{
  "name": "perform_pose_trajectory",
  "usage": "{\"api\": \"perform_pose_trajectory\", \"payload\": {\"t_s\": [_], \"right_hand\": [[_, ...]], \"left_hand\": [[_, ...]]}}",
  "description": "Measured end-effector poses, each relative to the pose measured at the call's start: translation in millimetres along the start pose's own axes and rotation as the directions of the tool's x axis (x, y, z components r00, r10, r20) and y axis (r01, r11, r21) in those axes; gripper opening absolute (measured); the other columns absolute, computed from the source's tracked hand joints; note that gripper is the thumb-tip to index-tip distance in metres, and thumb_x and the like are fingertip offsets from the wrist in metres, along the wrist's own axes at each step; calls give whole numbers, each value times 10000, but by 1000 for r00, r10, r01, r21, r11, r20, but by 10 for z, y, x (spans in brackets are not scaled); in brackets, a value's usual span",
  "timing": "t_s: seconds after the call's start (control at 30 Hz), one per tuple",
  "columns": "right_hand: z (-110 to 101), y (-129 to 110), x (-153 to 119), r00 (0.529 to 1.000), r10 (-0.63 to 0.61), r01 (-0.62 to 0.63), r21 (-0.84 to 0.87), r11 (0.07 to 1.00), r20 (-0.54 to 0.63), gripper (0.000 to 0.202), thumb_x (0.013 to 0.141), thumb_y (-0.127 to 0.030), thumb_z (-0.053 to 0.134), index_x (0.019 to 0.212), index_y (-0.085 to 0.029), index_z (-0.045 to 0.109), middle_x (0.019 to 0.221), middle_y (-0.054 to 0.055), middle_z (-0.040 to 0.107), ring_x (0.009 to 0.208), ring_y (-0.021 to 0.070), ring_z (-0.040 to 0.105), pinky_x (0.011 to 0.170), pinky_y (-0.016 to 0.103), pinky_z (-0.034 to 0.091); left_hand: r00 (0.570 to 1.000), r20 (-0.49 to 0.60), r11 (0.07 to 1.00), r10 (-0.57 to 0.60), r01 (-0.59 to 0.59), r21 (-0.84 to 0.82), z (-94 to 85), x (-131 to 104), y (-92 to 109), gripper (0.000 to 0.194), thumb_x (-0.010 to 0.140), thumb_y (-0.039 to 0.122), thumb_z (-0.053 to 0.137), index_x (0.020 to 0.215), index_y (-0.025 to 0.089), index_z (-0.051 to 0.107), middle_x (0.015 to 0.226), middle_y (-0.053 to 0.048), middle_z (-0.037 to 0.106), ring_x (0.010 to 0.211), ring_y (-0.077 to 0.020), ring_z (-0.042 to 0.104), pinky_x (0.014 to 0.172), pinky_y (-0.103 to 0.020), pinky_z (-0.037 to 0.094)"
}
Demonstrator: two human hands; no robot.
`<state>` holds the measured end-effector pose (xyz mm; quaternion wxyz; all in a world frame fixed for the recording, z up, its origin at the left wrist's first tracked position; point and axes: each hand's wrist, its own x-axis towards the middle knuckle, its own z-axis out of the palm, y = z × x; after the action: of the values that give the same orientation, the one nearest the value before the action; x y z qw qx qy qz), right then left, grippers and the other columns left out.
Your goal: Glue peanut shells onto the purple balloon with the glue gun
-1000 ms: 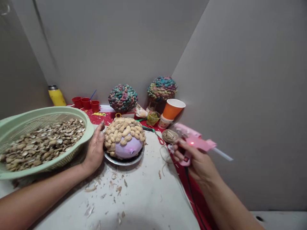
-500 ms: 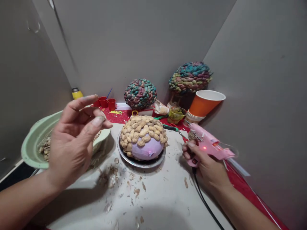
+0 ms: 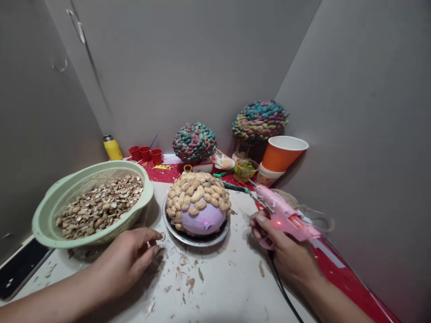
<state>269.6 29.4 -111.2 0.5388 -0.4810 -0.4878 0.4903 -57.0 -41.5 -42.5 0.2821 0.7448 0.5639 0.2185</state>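
On the counter (image 3: 232, 287), the partly peanut-covered balloon (image 3: 204, 216) is sitting in a metal plate (image 3: 205, 244). Our right hand (image 3: 289, 251) is gripping the glue gun (image 3: 283, 213); our left hand (image 3: 128, 255) is lying loosely curled, any hold unclear. The gun's light (image 3: 278, 222) is glowing; its probably hot nozzle (image 3: 252, 182), brushing bare balloon, could be bursting it.

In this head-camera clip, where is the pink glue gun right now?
The pink glue gun is in the right hand, on the right side of the head view, just below the orange paper cup.
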Motion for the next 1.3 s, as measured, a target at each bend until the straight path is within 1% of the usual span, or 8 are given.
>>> {"api": "perform_pose_trajectory", "payload": {"t_s": [0.1, 0.17, 0.27, 0.4, 0.67, 0.93, 1.17, 1.3], "right_hand": [[1, -27, -7, 999, 1, 1, -59, 998, 32, 471, 806, -635, 661, 750, -177, 563, 595, -15, 503, 515, 92, 376, 445, 187, 261], [4, -46, -11, 999, 7, -3, -99, 995, 41, 504, 807, -670, 634, 758, -172, 567, 595, -13, 500, 523, 97, 380, 458, 201, 265], [13, -64, -21, 999, 17, -12, -119, 993, 38, 541, 788, -706, 624, 763, -169, 561, 608, -11, 502, 537, 102, 388, 481, 215, 278], [23, -63, -19, 999, 16, -12, -116, 993, 38, 551, 783, -721, 612, 765, -174, 550, 609, -17, 495, 527, 100, 374, 482, 221, 255], [15, -65, 6, 998, 20, -10, -155, 988, 66, 594, 748, -765, 605, 745, -174, 541, 611, -15, 491, 528, 103, 368, 486, 228, 264], [-17, -16, 0, 997, 46, -36, -161, 986, 58, 543, 781, -711, 621, 758, -176, 527, 636, -7, 506, 552, 111, 396, 488, 233, 276], [-55, 64, 28, 997, 45, -33, -162, 986, 70, 472, 834, -648, 613, 800, -186, 523, 651, -14, 518, 544, 102, 398, 475, 222, 275], [-55, 81, 31, 997, 44, -32, -168, 985, 67, 476, 827, -646, 618, 790, -181, 530, 644, -8, 517, 544, 108, 406, 467, 226, 274]], "left_hand": [[999, 31, 977, -27, 20, 214, 132, 113, -115, 225, 900, 307, 467, 891, 203, 666, 853, -76, 690, 760, -222, 647, 715, -314, 490], [998, 54, 955, -45, 27, 294, 173, 203, -159, 213, 897, 299, 460, 829, 192, 631, 854, -80, 660, 757, -219, 635, 696, -309, 473], [997, 71, 947, -33, 9, 320, 210, 283, -198, 221, 892, 275, 458, 749, 188, 602, 828, -78, 631, 711, -202, 620, 651, -287, 457], [997, 74, 952, -16, -8, 307, 239, 278, -232, 199, 880, 225, 461, 776, 194, 627, 828, -68, 638, 717, -186, 620, 662, -262, 452], [998, 48, 982, -48, 38, 187, 244, 283, -279, 145, 808, 194, 516, 827, 185, 660, 826, -63, 677, 753, -208, 620, 701, -288, 451], [994, 65, 993, -90, 85, 79, 223, 306, -368, 116, 791, 199, 545, 835, 169, 649, 828, -57, 689, 756, -213, 612, 705, -298, 441], [993, 36, 988, -110, 114, -108, 232, 322, -354, 176, 829, 316, 554, 741, 177, 614, 748, -39, 639, 722, -197, 560, 687, -296, 432], [986, 78, 941, -150, 167, -294, 206, 236, -266, 266, 843, 431, 549, 774, 175, 570, 657, -5, 586, 595, -146, 502, 570, -257, 425]]}}
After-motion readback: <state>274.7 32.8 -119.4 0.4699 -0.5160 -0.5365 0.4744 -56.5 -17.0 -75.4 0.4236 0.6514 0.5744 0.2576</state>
